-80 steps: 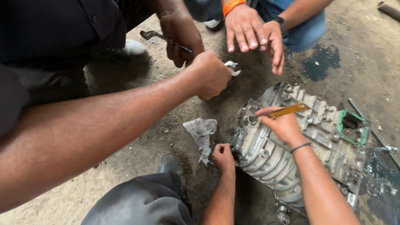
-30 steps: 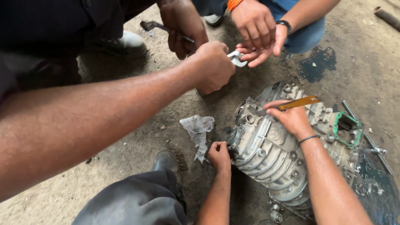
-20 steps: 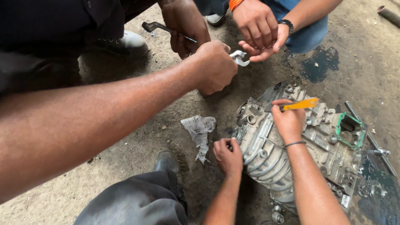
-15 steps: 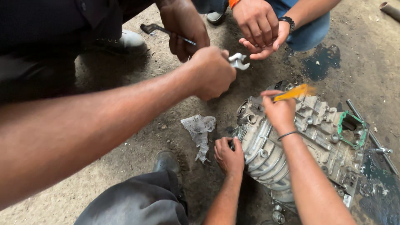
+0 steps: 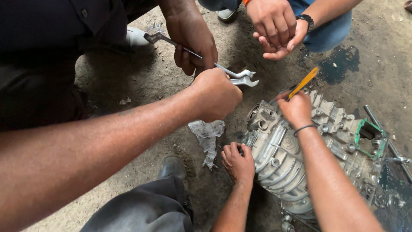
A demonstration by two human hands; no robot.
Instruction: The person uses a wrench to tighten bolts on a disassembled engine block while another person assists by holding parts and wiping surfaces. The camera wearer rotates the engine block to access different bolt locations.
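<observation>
Metal casing (image 5: pixel 279 163): a ribbed grey housing, lying on its side on the dirt ground (image 5: pixel 128 90), right of centre, with a green gasket (image 5: pixel 370 137) showing at its far end.
Change: the right hand (image 5: pixel 296 109) is now sitting higher on the casing than a few seconds back. The yellow-handled tool (image 5: pixel 304 82) is tipping up and away instead of lying flat across the top.
Meaning: the work is probably shifting to the casing's upper end, though the tool's tip is hidden behind the hand.
Right hand: closing around the tool, resting on the casing's top edge.
Left hand (image 5: pixel 238 162): fingers curling tight against the casing's near rim, bracing it. It has edged closer in.
Casing to hands: lying between them, touching both.
Co-worker's fist (image 5: pixel 216 95): reaching in from the left, gripping a wrench (image 5: pixel 240 77) just above the casing. That person's other hand (image 5: pixel 191 41) is holding the wrench's far end.
Third person's hands (image 5: pixel 274 25): clasping together, well above.
Rag (image 5: pixel 208 135): lying crumpled just left of the casing.
Oil stain (image 5: pixel 339 64): darkening the ground beyond.
</observation>
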